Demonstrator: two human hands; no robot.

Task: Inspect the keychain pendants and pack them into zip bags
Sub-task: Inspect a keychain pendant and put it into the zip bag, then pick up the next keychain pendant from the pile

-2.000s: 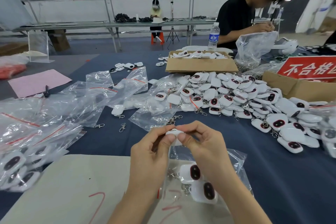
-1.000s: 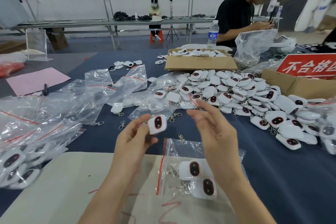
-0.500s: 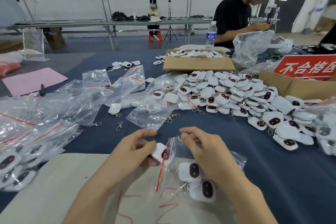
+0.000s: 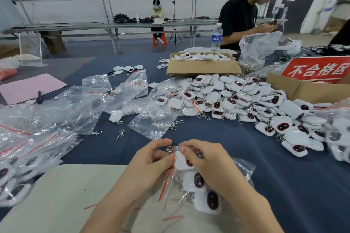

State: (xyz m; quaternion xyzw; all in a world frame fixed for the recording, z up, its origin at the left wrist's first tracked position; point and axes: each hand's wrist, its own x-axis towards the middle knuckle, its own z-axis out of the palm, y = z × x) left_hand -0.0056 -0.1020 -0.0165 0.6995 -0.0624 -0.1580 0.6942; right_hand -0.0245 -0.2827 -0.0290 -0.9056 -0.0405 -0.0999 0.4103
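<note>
Blue cloth covers the surface (image 4: 246, 147), strewn with empty bags (image 4: 91, 104), a heap of pendants (image 4: 236, 98) and a cardboard box (image 4: 203, 67). The left hand (image 4: 149, 164) and right hand (image 4: 210, 164) pinch the mouth of a zip bag (image 4: 240, 170) of packed pendants (image 4: 208, 201), over a pale board (image 4: 66, 195); another person (image 4: 240, 17) works opposite.

Zip bag (image 4: 241, 168) front-centre on counter (image 4: 284, 185); bags (image 4: 85, 104) left; pendant pile (image 4: 236, 96) behind-right; box (image 4: 202, 68) behind pile.
</note>
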